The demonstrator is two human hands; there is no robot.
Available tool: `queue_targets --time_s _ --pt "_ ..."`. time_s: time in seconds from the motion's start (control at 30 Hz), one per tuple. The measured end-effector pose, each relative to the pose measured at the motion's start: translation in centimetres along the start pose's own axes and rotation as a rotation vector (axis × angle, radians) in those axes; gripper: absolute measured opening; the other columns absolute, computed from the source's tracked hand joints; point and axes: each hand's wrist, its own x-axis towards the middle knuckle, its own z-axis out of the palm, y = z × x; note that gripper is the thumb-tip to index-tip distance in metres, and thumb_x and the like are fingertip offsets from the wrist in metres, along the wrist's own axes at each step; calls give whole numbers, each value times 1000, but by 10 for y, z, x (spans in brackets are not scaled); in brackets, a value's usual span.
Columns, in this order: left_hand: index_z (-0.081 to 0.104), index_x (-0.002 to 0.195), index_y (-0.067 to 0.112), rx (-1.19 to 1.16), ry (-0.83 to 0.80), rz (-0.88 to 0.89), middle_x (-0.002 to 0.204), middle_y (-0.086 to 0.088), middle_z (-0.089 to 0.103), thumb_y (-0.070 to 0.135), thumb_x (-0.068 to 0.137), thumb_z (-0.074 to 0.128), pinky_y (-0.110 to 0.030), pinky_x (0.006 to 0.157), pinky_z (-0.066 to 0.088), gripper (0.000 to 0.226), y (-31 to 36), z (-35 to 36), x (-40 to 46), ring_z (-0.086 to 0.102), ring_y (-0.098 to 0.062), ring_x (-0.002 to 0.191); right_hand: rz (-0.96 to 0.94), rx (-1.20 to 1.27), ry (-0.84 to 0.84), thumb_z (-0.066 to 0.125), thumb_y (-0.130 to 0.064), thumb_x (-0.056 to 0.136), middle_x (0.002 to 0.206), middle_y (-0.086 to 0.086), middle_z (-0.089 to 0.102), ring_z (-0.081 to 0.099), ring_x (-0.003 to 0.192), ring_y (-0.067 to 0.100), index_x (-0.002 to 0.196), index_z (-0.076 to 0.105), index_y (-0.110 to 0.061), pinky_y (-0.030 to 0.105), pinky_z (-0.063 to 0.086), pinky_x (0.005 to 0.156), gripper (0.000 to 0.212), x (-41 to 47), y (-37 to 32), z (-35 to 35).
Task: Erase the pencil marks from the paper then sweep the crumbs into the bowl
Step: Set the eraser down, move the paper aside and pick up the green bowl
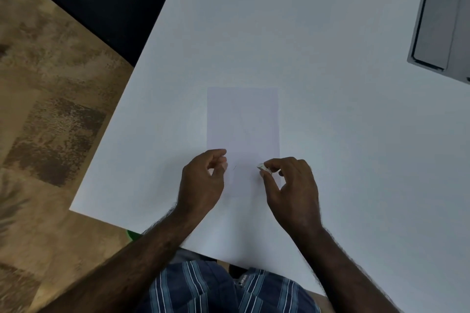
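Paper (243,119) is laid flat near the front edge of the white surface (330,33), with 1 faint pencil mark (234,167) visible at its near end between the 2 hands. A small white eraser (262,167) is pinched between thumb and fingertips of the right hand (292,185). The left hand (203,180) is held with fingers curled at the paper's near left corner; whether anything is gripped cannot be told.

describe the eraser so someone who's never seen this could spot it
On the white table, find the pale sheet of paper in the middle. At its near right edge, the right hand pinches the eraser: a small whitish block, the only thing held.
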Motion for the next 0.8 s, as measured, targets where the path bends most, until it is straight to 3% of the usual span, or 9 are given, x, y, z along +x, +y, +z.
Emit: queue_targets --time_s 0.1,0.23,0.37,0.5,0.63,0.73,0.8 --pt "80 121 19 -65 -153 -67 114 10 80 23 106 65 -17 98 55 22 12 3 -3 72 -2 104 -4 18 -13 82 -26 98 101 -18 70 49 93 -2 107 75 -27 24 43 87 11 -2 -4 4" --pt "81 118 14 -415 -416 -323 110 -3 82 27 108 62 -42 99 63 25 28 10 -11 79 -20 102 -60 25 -12 84 -24 96 100 -14 71 47 91 -3 107 75 -25 26 45 85 14 -6 -7 11" --pt "82 115 11 -531 -384 -350 109 -6 83 21 101 72 -45 99 63 20 28 10 -15 80 -24 103 -117 9 15 85 -22 94 98 -12 73 53 91 4 105 76 -25 28 48 84 14 -5 -6 15" --pt "84 109 7 -625 -376 -454 104 -9 83 22 96 77 -40 94 64 21 29 7 -12 81 -25 98 -115 52 -33 85 -22 95 96 -16 73 54 88 1 104 78 -26 10 37 83 12 -1 -9 13" --pt "85 95 6 -452 -366 -264 88 -12 82 26 98 76 -35 81 66 22 23 0 -6 81 -29 84 257 435 -328 87 -27 92 90 -14 77 69 81 8 101 83 -31 15 51 73 11 14 -7 3" --pt "84 89 8 -204 -375 -59 75 -4 80 24 103 70 -27 69 62 25 14 3 0 76 -19 69 389 593 -436 89 -25 91 94 -7 83 78 90 13 103 85 -24 26 62 84 13 20 -2 -2" --pt "77 86 13 -7 -376 129 71 4 74 27 108 61 -22 68 55 31 8 6 4 69 -10 68 445 680 -463 88 -23 93 98 -5 84 79 93 10 105 85 -21 23 62 82 13 21 -1 -4"
